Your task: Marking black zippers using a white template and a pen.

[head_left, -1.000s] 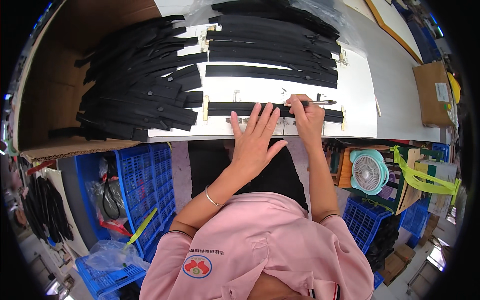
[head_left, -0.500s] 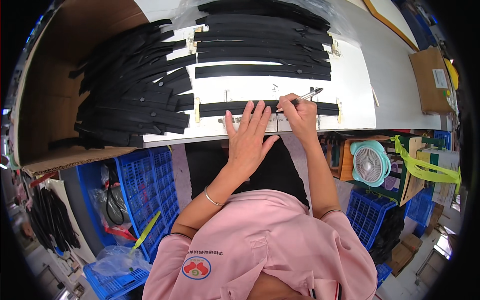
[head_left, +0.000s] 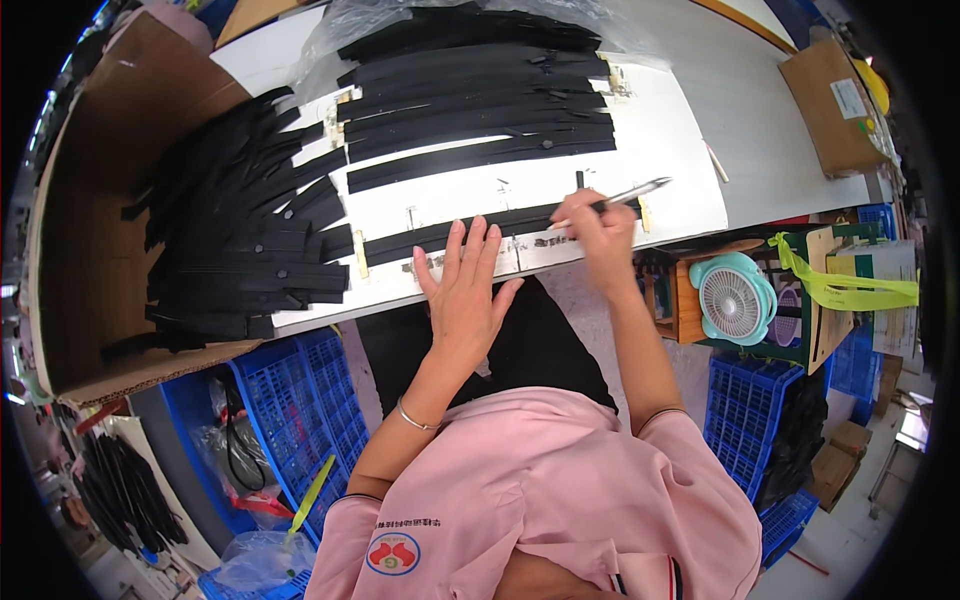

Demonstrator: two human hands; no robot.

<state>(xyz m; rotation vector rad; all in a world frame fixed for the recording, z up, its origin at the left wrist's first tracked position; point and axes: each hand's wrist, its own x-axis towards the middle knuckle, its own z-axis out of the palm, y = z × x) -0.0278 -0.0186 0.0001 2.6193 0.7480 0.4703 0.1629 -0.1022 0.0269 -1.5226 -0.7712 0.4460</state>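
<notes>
A single black fabric strip (head_left: 400,244) lies across the white board (head_left: 690,190), between two pale tape marks near the board's front edge. My left hand (head_left: 466,290) rests flat with fingers spread, its fingertips pressing on the strip. Pinched in my right hand (head_left: 598,232) is a slim pen (head_left: 640,190), its back end slanting up to the right. The pen's tip is hidden by my fingers, close to the strip's right part. Beyond it, several similar black strips (head_left: 480,155) lie in rows, some with small grey pieces on them.
A large cardboard box (head_left: 130,100) lies open at the left, with a heap of black strips (head_left: 240,230) spilling from it. Blue crates (head_left: 300,400) stand below the table edge. At the right are a turquoise fan (head_left: 738,298) and a small carton (head_left: 835,105).
My right hand has moved right along the strip with the pen, while my left hand stays flat on it. The whole view has shifted and tilted slightly.
</notes>
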